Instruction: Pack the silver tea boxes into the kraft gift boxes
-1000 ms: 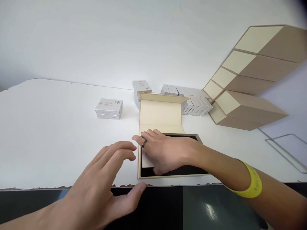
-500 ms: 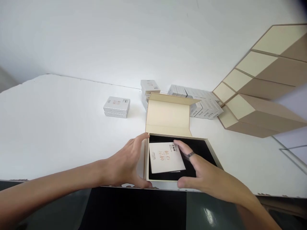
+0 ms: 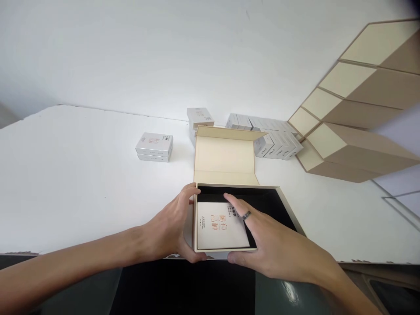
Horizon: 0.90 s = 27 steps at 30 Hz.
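A cream gift box [image 3: 292, 210] with a black interior lies at the table's front edge. Its lid [image 3: 226, 157] is folded back away from me. My left hand [image 3: 172, 225] grips the box's left side, fingers at the far corner and thumb at the near corner. Inside, a small white box [image 3: 219, 227] with orange and black print lies flat in the front left part. My right hand [image 3: 272, 236] is spread over the right part of the gift box, a fingertip by the small box's far edge and the thumb at the front wall. Its other fingers are hidden.
Two stacked small white boxes [image 3: 154, 146] stand on the white table [image 3: 98, 210] to the left. Another small stack [image 3: 200, 117] stands behind the lid, and rows of white boxes [image 3: 278, 142] at back right. Beige gift boxes [image 3: 357, 96] are piled at the right.
The small white box has shifted toward me and now lies squarer and lower in the gift box's front left corner. My right hand moved along with it, slightly left and nearer.
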Each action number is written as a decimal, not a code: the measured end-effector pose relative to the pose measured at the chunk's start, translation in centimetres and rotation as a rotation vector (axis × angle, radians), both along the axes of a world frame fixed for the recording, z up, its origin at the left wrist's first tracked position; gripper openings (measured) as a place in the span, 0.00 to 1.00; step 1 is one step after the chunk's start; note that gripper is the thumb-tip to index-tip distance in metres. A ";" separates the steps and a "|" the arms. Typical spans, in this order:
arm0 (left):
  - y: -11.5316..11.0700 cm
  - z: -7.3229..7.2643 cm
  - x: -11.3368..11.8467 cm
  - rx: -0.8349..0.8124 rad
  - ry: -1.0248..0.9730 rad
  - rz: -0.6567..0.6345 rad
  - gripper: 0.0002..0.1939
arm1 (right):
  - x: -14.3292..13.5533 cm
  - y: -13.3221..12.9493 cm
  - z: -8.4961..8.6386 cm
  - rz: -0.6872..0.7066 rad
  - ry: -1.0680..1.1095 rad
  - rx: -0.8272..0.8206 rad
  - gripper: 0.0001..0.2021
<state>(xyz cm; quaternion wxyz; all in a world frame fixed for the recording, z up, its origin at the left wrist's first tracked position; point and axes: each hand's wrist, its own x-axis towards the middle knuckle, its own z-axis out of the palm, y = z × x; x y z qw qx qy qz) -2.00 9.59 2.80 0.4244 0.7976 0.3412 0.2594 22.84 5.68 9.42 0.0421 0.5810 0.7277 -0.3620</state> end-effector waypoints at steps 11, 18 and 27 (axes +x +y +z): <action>1.8 4.5 -4.1 -0.004 0.331 -0.062 0.71 | 0.7 0.5 -0.6 0.008 -0.038 -0.011 0.57; 9.5 11.9 -8.0 0.186 0.875 0.044 0.38 | 1.6 0.2 -2.0 -0.055 0.002 0.082 0.56; 18.6 8.9 -7.9 0.002 1.030 0.128 0.57 | 2.6 -0.1 -3.2 0.042 -0.008 0.276 0.56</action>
